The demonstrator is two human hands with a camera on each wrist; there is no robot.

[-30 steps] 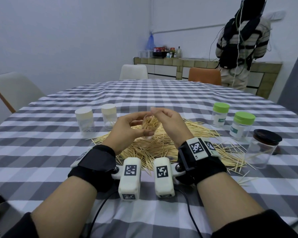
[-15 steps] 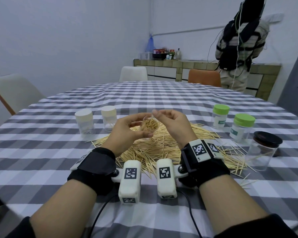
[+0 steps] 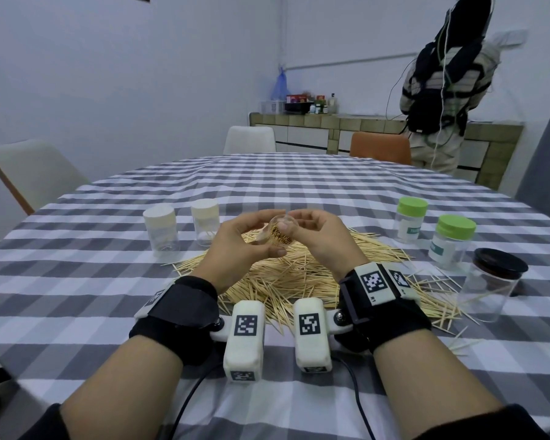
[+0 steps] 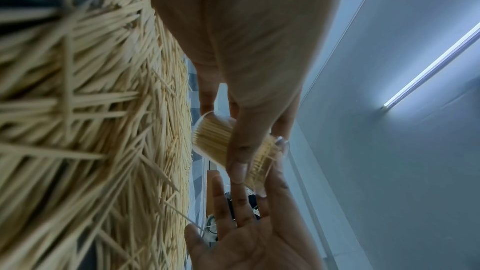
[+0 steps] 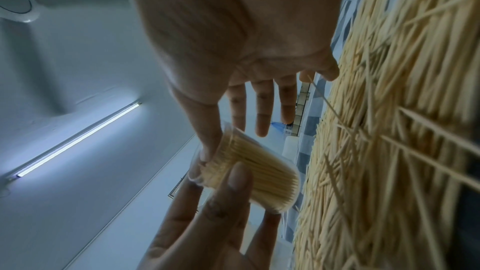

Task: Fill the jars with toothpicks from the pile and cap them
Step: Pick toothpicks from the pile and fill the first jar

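while two white-capped jars point(image 3: 159, 231) stand on the far left of the checked table point(image 3: 77, 281), the left hand point(image 3: 235, 249) curls around a small clear jar point(image 3: 280, 233) packed with toothpicks, held tilted above the toothpick pile point(image 3: 299, 274). the right hand point(image 3: 321, 239) meets it at the open mouth, thumb and forefinger on the rim, its other fingers point(image 5: 262, 108) loosely spread. the jar has no cap on. to the right stand two green-capped jars point(image 3: 411, 219), and nearest the right edge a clear jar with a dark lid point(image 3: 496, 281). loose toothpicks lie scattered around it.
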